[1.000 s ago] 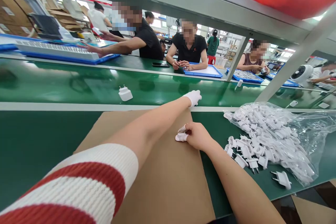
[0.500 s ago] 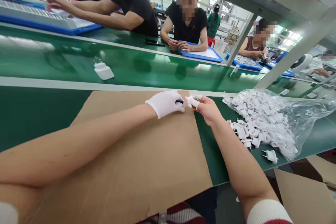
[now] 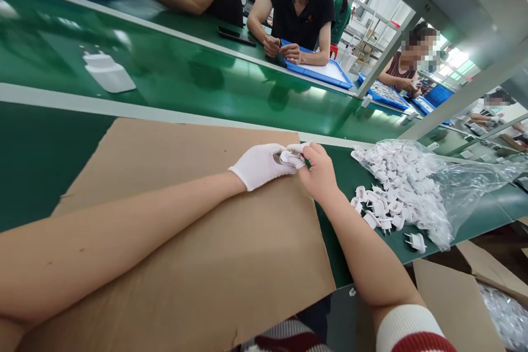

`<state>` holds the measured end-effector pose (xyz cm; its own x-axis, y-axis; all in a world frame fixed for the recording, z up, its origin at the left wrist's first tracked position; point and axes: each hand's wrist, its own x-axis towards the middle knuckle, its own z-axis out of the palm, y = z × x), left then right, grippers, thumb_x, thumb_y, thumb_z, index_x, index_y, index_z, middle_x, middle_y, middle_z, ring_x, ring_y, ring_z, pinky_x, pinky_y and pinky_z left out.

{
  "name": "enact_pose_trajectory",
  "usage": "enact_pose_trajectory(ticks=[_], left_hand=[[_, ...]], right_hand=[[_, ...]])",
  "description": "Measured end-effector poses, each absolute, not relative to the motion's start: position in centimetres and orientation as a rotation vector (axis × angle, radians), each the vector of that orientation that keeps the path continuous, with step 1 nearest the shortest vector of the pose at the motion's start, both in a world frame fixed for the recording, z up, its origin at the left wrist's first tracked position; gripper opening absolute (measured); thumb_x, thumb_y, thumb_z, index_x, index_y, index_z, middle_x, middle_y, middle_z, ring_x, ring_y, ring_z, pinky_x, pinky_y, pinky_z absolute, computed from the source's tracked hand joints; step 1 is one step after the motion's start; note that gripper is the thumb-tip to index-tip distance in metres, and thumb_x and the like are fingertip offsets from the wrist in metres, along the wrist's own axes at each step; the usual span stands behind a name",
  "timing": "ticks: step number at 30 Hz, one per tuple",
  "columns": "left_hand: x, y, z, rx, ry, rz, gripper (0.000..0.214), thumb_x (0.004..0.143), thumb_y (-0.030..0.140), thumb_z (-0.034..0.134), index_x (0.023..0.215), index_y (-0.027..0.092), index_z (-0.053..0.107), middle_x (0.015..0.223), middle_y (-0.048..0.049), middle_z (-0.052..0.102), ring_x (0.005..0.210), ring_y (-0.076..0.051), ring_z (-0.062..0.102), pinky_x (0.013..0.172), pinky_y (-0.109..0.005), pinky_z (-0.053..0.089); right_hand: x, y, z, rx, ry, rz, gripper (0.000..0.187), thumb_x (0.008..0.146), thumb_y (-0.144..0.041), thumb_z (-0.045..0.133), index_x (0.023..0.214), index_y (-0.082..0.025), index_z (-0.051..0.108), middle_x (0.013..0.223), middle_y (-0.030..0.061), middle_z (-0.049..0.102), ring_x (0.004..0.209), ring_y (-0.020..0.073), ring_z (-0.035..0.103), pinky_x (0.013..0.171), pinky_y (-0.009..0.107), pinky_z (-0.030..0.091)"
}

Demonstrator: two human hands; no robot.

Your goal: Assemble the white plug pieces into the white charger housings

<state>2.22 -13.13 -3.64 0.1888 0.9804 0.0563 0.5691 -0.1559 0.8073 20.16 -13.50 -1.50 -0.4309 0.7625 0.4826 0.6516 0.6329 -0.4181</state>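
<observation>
My left hand (image 3: 262,166), in a white glove, is closed around a white plastic plug part (image 3: 290,159) above the far right corner of a cardboard sheet (image 3: 206,220). My right hand (image 3: 319,171), bare apart from white covers on its fingertips, meets it from the right. Its thumb and fingers pinch at the same white part, and the fingers hide most of that piece. To the right of the hands, many white two-pin plug pieces (image 3: 379,206) lie loose in front of a clear plastic bag (image 3: 416,176) full of them. One plug piece (image 3: 416,242) lies apart near the table edge.
Beyond a pale rail, a white plug adapter (image 3: 108,72) lies on the shiny green conveyor (image 3: 185,71). Across it, people sit by blue trays (image 3: 325,74), and a black phone (image 3: 236,36) lies there. A slanted metal post (image 3: 388,52) rises at right. Open cardboard boxes (image 3: 449,291) stand below.
My right hand has brought its white plug piece against my left hand, closing the gap between them. The white adapter on the conveyor has shifted left, and the whole view has tilted downward.
</observation>
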Motion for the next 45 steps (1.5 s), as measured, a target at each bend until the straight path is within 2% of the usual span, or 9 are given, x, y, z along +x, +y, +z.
enact_pose_trajectory(ticks=[5,11,18,26,34,37,40,43,45], left_hand=[[2.2,-13.1,-3.9,1.804,1.433,0.817,0.042,0.072,0.061,0.072,0.083,0.021,0.065,0.085,-0.0021,0.073,0.085,-0.024,0.069,0.085,-0.037,0.054],[2.4,-13.6,-3.7,1.876,1.410,0.813,0.034,0.084,0.055,0.065,0.097,0.024,0.071,0.091,-0.0004,0.074,0.086,-0.022,0.068,0.082,-0.033,0.051],[2.8,-14.5,-2.3,2.085,1.815,0.454,0.038,0.094,0.058,0.054,0.112,0.030,0.073,0.112,-0.0051,0.074,0.105,-0.030,0.070,0.086,-0.037,0.052],[2.9,-14.4,-0.7,2.232,1.772,0.248,0.043,0.094,0.060,0.048,0.098,0.024,0.072,0.106,-0.0099,0.075,0.101,-0.034,0.072,0.085,-0.041,0.054],[3.1,-15.3,-2.3,2.159,1.711,0.456,0.037,0.089,0.059,0.054,0.091,0.023,0.066,0.104,-0.0093,0.072,0.100,-0.031,0.070,0.084,-0.039,0.053],[3.1,-15.4,-3.3,2.128,1.665,0.585,0.034,0.088,0.056,0.057,0.093,0.024,0.067,0.103,-0.0089,0.074,0.101,-0.030,0.070,0.085,-0.038,0.052],[2.8,-15.0,-3.9,2.040,1.551,0.662,0.034,0.085,0.055,0.060,0.094,0.024,0.069,0.097,-0.0064,0.076,0.094,-0.028,0.071,0.085,-0.036,0.053],[1.8,-13.5,-3.4,1.972,1.523,0.684,0.042,0.081,0.062,0.064,0.097,0.023,0.070,0.100,-0.0060,0.077,0.094,-0.027,0.071,0.084,-0.035,0.053],[0.4,-11.6,-2.6,1.917,1.691,0.707,0.049,0.079,0.065,0.066,0.101,0.021,0.070,0.106,-0.0091,0.077,0.098,-0.029,0.070,0.087,-0.036,0.052]], right_hand=[[20.1,-13.2,-1.1,-1.164,-2.346,0.093,0.029,0.085,-0.005,0.050,0.100,-0.024,0.067,0.091,0.0055,0.059,0.092,0.0249,0.053,0.074,0.033,0.044],[19.3,-13.3,-0.1,-1.267,-2.434,-0.008,0.033,0.071,0.001,0.048,0.088,-0.023,0.061,0.088,0.0041,0.059,0.087,0.0231,0.054,0.071,0.030,0.039],[18.8,-13.8,0.8,-1.343,-2.308,0.184,0.019,0.078,-0.006,0.054,0.083,-0.022,0.061,0.086,0.0016,0.064,0.081,0.0191,0.058,0.068,0.028,0.037],[18.5,-13.7,1.6,-1.468,-2.252,0.323,0.021,0.075,-0.007,0.065,0.086,-0.024,0.071,0.091,0.0002,0.074,0.083,0.0194,0.064,0.073,0.029,0.044],[18.9,-15.2,1.0,-1.491,-2.170,0.334,0.029,0.070,-0.007,0.065,0.089,-0.027,0.075,0.091,-0.0006,0.077,0.084,0.0212,0.069,0.077,0.031,0.052],[19.1,-15.4,-0.8,-1.436,-2.051,0.366,0.030,0.075,-0.011,0.065,0.097,-0.029,0.076,0.097,-0.0002,0.078,0.087,0.0220,0.070,0.081,0.034,0.056],[19.3,-15.2,-2.6,-1.352,-1.926,0.479,0.044,0.079,-0.013,0.065,0.119,-0.030,0.073,0.111,0.0011,0.077,0.095,0.0213,0.071,0.091,0.036,0.058],[19.4,-14.8,-3.8,-1.291,-1.794,0.622,0.057,0.083,-0.019,0.067,0.139,-0.030,0.062,0.126,0.0040,0.072,0.100,0.0197,0.071,0.093,0.034,0.059],[19.5,-14.7,-3.9,-1.290,-1.711,0.636,0.056,0.087,-0.024,0.067,0.143,-0.029,0.060,0.132,0.0060,0.067,0.104,0.0194,0.070,0.091,0.034,0.060]])
